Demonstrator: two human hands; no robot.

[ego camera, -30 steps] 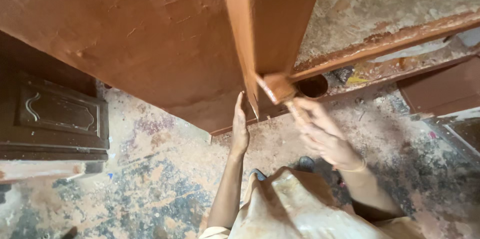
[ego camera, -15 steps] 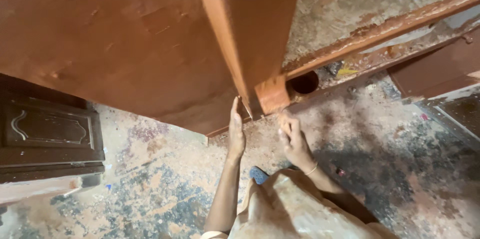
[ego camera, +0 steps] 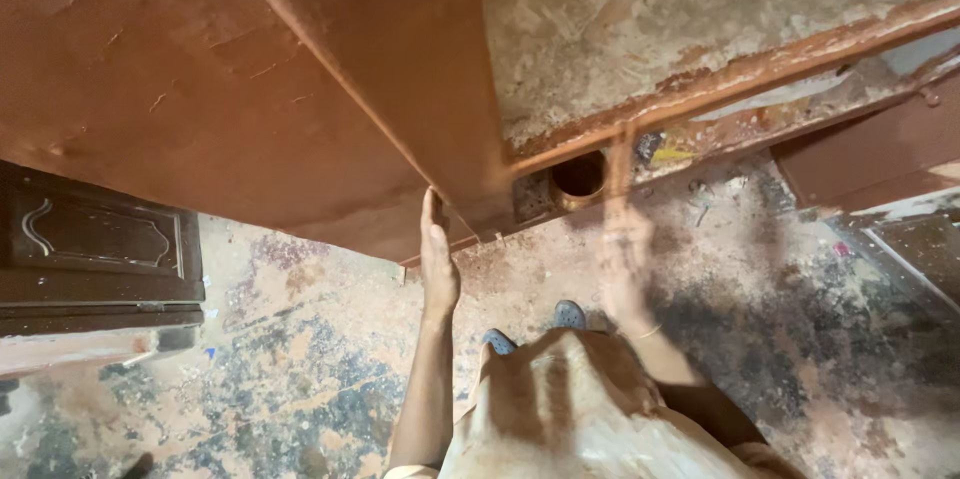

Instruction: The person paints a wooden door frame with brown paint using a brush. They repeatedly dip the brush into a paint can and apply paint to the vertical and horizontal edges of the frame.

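While left hand (ego camera: 437,264) steadies it, door (ego camera: 250,89) stands upright.

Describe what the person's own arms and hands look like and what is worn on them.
Both forearms are bare, with no sleeves in view and no gloves. The left hand wears nothing visible. The right hand is motion-blurred; a thin gold-coloured bangle circles its wrist. No watch or rings can be made out.

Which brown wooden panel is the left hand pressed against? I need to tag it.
The large plain reddish-brown panel standing upright, at its lower edge under the left hand. The dark carved panel at far left lies apart, untouched.
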